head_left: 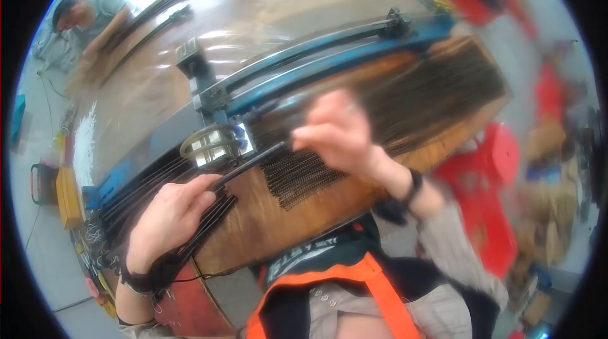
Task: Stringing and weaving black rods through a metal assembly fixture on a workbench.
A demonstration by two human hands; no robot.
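Observation:
My left hand (pixel 174 215) is closed round a slim black rod (pixel 256 158), which slants up to the right just in front of a clamp-like metal fixture (pixel 215 148). Close to the rod's upper end is my right hand (pixel 335 130), blurred, with its fingers curled together. Whatever those fingers pinch is too smeared to make out. Under and beyond my right hand lies a wide bundle of long dark ribbed rods (pixel 304 181), like thin coil springs, on the wooden board (pixel 253 231). More black rods (pixel 206 222) lie beside my left hand.
A blue rail (pixel 329 70) runs from the fixture to the upper right. Another person (pixel 95 19) works at the far left of the table. A red plastic stool (pixel 484 193) stands at the right. A yellow box (pixel 68 196) is at the left edge.

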